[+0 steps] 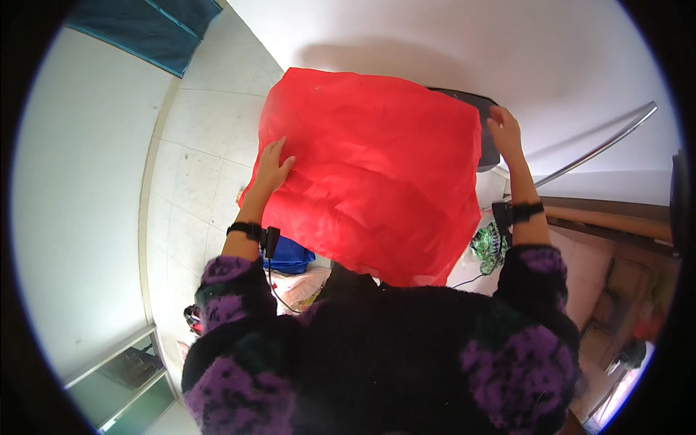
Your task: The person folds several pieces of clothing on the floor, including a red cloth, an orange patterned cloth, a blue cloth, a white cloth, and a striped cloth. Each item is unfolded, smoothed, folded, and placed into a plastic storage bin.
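A large sheet of thin red fabric (370, 147) lies spread out before me, with soft wrinkles across its lower half. It covers most of whatever is beneath it. My left hand (272, 166) is at the fabric's left side, palm down with thumb and fingers apart, and grips nothing. Past the fabric's right edge, my right hand (505, 130) is beside a dark grey object (486, 130) that shows from under the fabric. Its fingers are loosely bent with nothing visible in them; whether they touch the dark object cannot be told.
A white wall (544, 65) rises behind the fabric. On the right, a curved metal rod (603, 138) slants above a wooden piece of furniture (614, 220). A green patterned bag (486, 247) and a blue bundle (288, 255) lie low by the fabric. Pale floor tiles (190, 174) stretch along the left.
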A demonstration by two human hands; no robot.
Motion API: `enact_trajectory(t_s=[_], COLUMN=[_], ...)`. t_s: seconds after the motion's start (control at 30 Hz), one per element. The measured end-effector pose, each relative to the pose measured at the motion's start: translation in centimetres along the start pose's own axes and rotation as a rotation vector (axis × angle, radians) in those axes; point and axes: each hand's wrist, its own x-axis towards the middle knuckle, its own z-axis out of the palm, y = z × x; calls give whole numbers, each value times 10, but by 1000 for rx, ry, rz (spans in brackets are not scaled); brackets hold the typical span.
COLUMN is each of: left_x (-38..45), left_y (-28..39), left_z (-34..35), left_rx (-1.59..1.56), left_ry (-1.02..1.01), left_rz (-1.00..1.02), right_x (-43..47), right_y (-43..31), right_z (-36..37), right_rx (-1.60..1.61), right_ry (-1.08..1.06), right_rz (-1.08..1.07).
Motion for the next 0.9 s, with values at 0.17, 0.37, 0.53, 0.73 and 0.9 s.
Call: enact_trajectory(t_s=[0.17,0.37,0.53,0.73,0.9], left_x=[-22,6,28,-30,-134], left_y=[15,21,24,58,78], left_z=[-8,-4,-42,-93,-61], left_rx=[101,213,59,97,159], left_ry=[51,103,231,202,-74], left_rz=[147,508,513,774,759], right_x=[-126,-214,-203,-186,-235], right_y=[-63,-116,-129,-112,-68], right_z=[-30,12,13,-52,-84], right_rx=[557,651,1076,1053,937], right_ry=[-146,-161,172,124,-219], right_rz=[814,992,838,645,802])
